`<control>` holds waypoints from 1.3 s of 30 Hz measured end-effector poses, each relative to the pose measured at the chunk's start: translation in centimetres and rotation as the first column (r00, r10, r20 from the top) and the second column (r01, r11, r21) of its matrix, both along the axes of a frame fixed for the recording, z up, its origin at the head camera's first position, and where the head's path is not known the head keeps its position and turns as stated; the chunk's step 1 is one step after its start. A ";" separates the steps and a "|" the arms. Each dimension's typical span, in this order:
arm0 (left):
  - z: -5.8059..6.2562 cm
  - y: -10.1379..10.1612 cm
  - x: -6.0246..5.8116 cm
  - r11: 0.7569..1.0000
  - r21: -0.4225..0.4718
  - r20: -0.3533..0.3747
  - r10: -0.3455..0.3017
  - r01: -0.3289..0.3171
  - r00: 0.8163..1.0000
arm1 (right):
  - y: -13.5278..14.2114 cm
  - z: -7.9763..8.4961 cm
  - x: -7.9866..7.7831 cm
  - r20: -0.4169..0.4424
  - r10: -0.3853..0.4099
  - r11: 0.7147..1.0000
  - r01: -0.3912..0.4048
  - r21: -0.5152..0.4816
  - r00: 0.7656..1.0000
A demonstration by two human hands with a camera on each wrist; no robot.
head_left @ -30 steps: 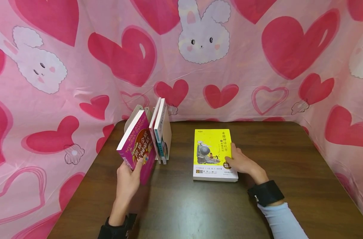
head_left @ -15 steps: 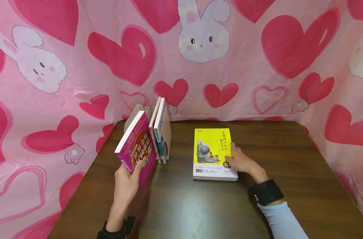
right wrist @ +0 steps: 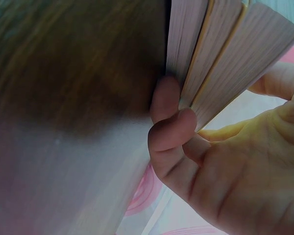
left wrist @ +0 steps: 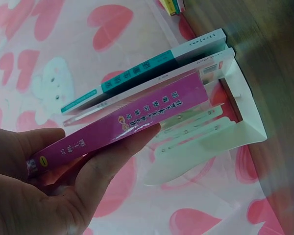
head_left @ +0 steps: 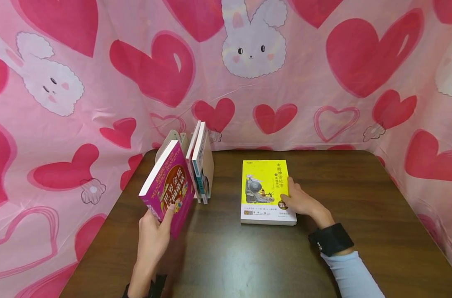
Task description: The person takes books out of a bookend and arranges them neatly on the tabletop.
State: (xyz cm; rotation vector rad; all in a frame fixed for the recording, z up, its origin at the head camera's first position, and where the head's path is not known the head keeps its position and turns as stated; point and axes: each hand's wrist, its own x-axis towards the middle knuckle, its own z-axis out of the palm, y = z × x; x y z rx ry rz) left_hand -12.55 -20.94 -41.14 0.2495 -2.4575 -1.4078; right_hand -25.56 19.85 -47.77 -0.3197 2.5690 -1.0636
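My left hand (head_left: 153,236) grips a magenta book (head_left: 170,182), thumb on its front cover. The book leans at a tilt in front of a pale book rack (left wrist: 250,107). In the left wrist view the magenta spine runs between thumb and fingers, beside two thin upright books in the rack, one with a teal spine (left wrist: 137,73). My right hand (head_left: 304,200) holds the right side of a yellow book (head_left: 261,178) lying flat, its thumb on the cover. The right wrist view shows curled fingers against the page edges of a stack of books (right wrist: 245,49).
The dark wooden table (head_left: 226,256) carries everything. A pink cloth (head_left: 307,74) with hearts and rabbits hangs behind and at both sides. The rack stands at the table's back left, with some table between it and the yellow book.
My left hand has drawn the magenta book slightly toward me and to the left, away from the two rack books. The right hand and yellow book have stayed in place.
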 end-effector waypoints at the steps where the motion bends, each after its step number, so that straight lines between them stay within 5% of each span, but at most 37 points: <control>1: 0.0 0.0 0.1 1.000 -0.003 -0.001 0.001 -0.001 1.000 | 0.0 0.0 0.0 0.002 -0.001 1.000 0.001 0.001 1.000; 13: 0.3 0.3 1.4 0.998 -0.056 -0.060 0.035 -0.039 0.998 | 0.0 0.1 0.0 0.015 0.005 1.000 -0.005 0.018 1.000; 39: 1.2 0.6 4.1 0.997 -0.079 -0.060 0.013 -0.018 0.998 | -0.2 0.2 0.0 0.018 0.006 1.000 -0.006 0.021 1.000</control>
